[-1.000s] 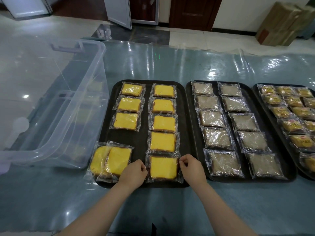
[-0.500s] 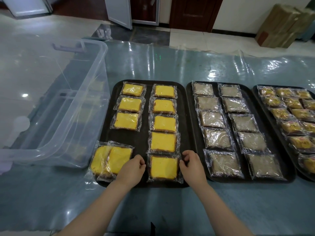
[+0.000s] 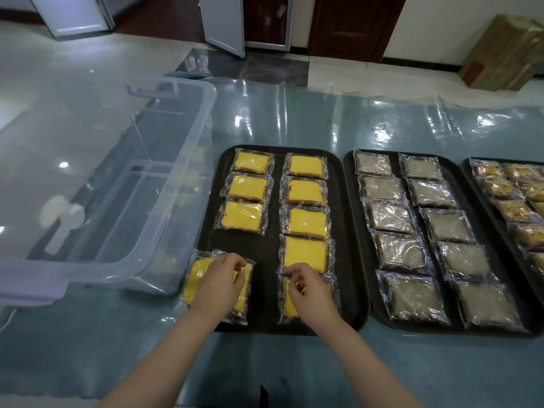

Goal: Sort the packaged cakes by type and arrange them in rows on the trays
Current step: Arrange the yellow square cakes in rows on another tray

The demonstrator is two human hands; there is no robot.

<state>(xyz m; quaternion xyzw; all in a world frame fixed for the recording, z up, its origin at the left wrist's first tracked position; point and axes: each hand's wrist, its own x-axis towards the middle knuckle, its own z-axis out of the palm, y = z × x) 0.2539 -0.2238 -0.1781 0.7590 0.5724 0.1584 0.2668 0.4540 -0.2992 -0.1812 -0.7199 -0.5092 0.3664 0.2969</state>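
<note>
Nearest the camera, two bare forearms are stretched over the glossy blue-green counter to the near edge of the left black tray. The left hand is laid on a pair of overlapping yellow cake packets that hang over the tray's near left corner, with thumb and fingers curled to pinch the wrapper at its far edge. The right hand is set over the nearest yellow cake of the right row, its fingertips curled and pinching the clear wrapper at the far seam. Beyond it, four more yellow cakes are lined in that row, and three are laid in the left row further back. To the right, a second tray is filled with two rows of greyish-brown packaged cakes. At the far right edge a third tray with orange-topped cakes is partly seen. On the left, a clear plastic bin is stood on the counter, beside the first tray. Cardboard boxes are seen at the far wall
</note>
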